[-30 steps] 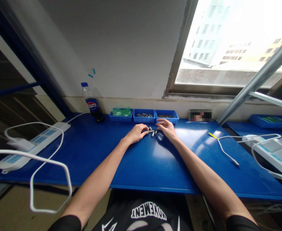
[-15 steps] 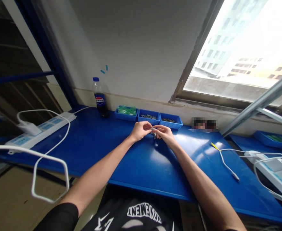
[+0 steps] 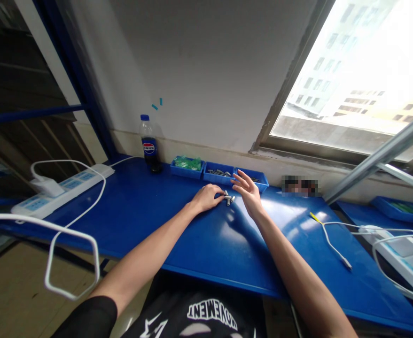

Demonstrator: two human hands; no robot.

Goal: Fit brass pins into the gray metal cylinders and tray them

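My left hand (image 3: 208, 197) rests on the blue table (image 3: 150, 216), fingers curled down over a few small silver metal parts (image 3: 229, 198); its fingertips pinch one of them. My right hand (image 3: 247, 190) is lifted just to the right of the parts, fingers spread, holding nothing. Behind the hands stand three small blue bins: one with green pieces (image 3: 187, 164), one with grey metal parts (image 3: 219, 172), one with dark parts (image 3: 256, 178).
A cola bottle (image 3: 149, 145) stands by the wall at the back left. A white power strip (image 3: 60, 190) and looping white cable (image 3: 68, 244) lie at left. Another white cable (image 3: 331, 241) and power strip (image 3: 400, 256) lie at right. A blue tray (image 3: 398, 209) sits far right.
Both hands were pinched together over one small part half a second ago. Now my right hand has let go and lifted open, while my left has dropped onto the parts on the table.
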